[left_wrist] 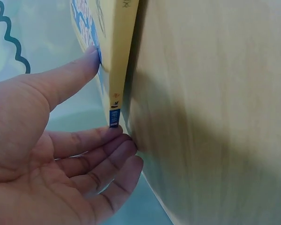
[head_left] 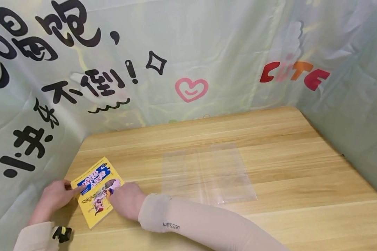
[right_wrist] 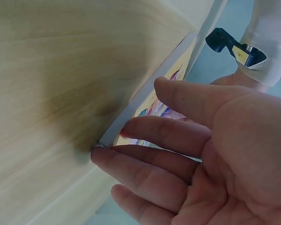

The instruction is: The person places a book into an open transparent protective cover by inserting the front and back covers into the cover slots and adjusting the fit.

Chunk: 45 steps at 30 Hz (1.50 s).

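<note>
A yellow paperback book (head_left: 98,191) with a blue title band and a coloured picture lies tilted at the table's left side. My left hand (head_left: 58,197) holds its left side. In the left wrist view the thumb (left_wrist: 91,58) rests on the cover and a fingertip touches the end of the spine (left_wrist: 123,42). At the book's right edge, my right hand (head_left: 127,200) grips a corner. The right wrist view shows its fingertips around that corner, with the thumb by the white page edge (right_wrist: 147,93). A clear plastic book cover (head_left: 204,177) lies spread flat on the table.
The wooden table (head_left: 301,174) has rounded far corners. Printed cloth (head_left: 232,69) hangs behind it and at both sides. A black wrist device (head_left: 62,234) sits at the left sleeve's cuff. My right forearm (head_left: 213,221) crosses in front of the plastic cover.
</note>
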Available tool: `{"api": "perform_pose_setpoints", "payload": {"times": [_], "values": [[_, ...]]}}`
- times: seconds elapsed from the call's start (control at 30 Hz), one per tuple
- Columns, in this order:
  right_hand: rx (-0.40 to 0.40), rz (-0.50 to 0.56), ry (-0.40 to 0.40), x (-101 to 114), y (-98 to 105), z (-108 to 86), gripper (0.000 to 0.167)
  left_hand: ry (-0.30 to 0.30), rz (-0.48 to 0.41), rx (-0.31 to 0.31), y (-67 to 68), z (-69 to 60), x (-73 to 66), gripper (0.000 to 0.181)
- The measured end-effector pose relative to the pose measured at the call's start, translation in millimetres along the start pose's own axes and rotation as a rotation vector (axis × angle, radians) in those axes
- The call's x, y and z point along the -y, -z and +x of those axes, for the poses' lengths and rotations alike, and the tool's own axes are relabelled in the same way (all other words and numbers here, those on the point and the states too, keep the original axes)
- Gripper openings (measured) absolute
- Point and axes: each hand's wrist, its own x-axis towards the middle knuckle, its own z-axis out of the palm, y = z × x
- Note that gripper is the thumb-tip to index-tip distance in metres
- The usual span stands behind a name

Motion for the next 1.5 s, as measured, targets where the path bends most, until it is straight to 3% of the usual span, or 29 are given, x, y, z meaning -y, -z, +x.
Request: {"api": "perform_pose_setpoints", "payload": {"times": [0.2,0.37,0.7,0.83,0.97,1.07,1.2,1.4,1.5], "values": [[-0.003,-0.049,0.003,3,-3,-1.1,0.020,0.019,-0.020,-0.019,-0.5,-3.3,0.9,0.060],[0.019,-0.005,-0.010,3,-4,-0.7,0.026,0.042,-0.066,-0.038,1.1,-5.0,1.0,0.056],[0.009,0.007,0.011,-4,-5,-3.1,0.021,0.104,-0.277,-0.170,7.4,-4.0,-3.4,0.071],[0.020,0.016,0.027,-6,-4,-4.1,0.021,0.125,-0.292,-0.193,10.5,-4.6,-6.0,0.081],[0.035,0.034,0.029,-7,-4,-4.5,0.022,0.158,-0.307,-0.180,13.3,-5.6,-9.2,0.082],[0.034,0.036,0.023,-7,-4,-4.5,0.021,0.164,-0.355,-0.166,16.1,-7.8,-11.0,0.071],[0.029,0.034,0.000,-6,-4,-4.4,0.019,0.127,-0.457,-0.144,18.3,-9.3,-12.0,0.053],[0.023,0.080,-0.060,-5,-5,-5.3,0.016,0.078,-0.567,-0.083,19.4,-8.7,-15.6,0.043],[0.029,0.124,-0.076,-7,-5,-6.3,0.012,0.050,-0.611,-0.088,20.9,-12.4,-18.9,0.038]]}}
